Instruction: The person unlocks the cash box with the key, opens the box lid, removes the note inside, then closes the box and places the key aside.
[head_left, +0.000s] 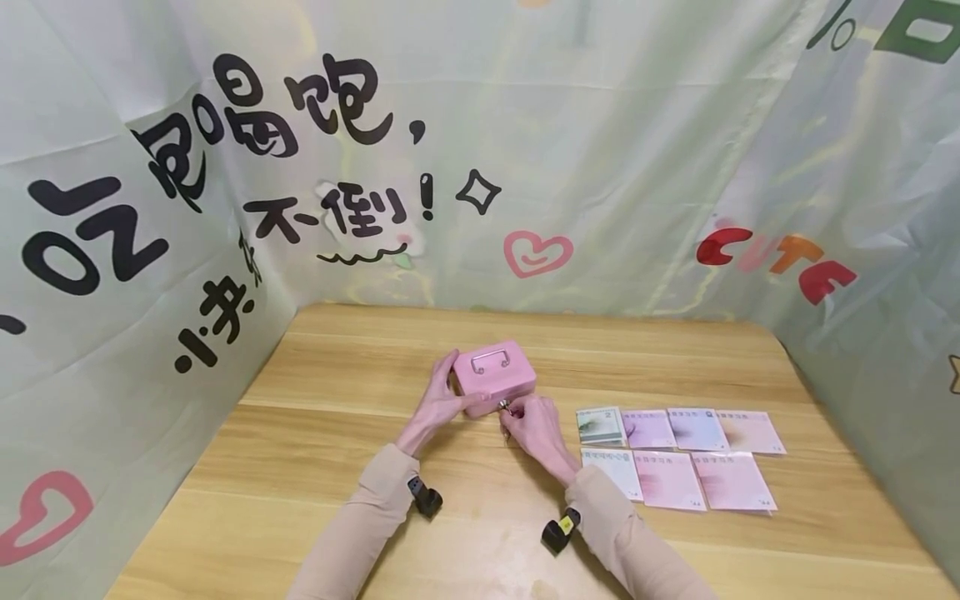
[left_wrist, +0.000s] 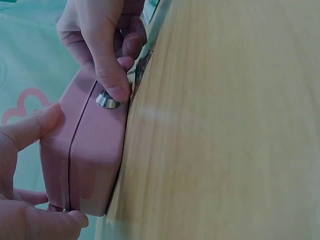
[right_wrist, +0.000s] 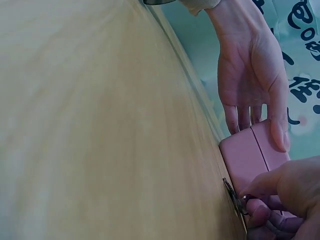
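A small pink cash box (head_left: 513, 375) with a wire handle (head_left: 491, 361) on its lid stands on the wooden table, its lid down. My left hand (head_left: 438, 407) holds it at the left end, thumb along the front part of the lid and fingers down the side. At the round metal lock (left_wrist: 107, 100) on the front face, my right hand (head_left: 537, 427) pinches a key between thumb and forefinger; the key's head is mostly hidden by the fingers. More dark metal, seemingly a second key (right_wrist: 231, 195), hangs beneath that pinch near the tabletop.
To the right of the box, several folded banknotes (head_left: 667, 479) in green, purple, blue and pink tones lie in two rows on the table (head_left: 315, 500). A printed cloth (head_left: 615, 167) hangs behind and along both sides. Each wrist wears a black camera mount (head_left: 558, 531).
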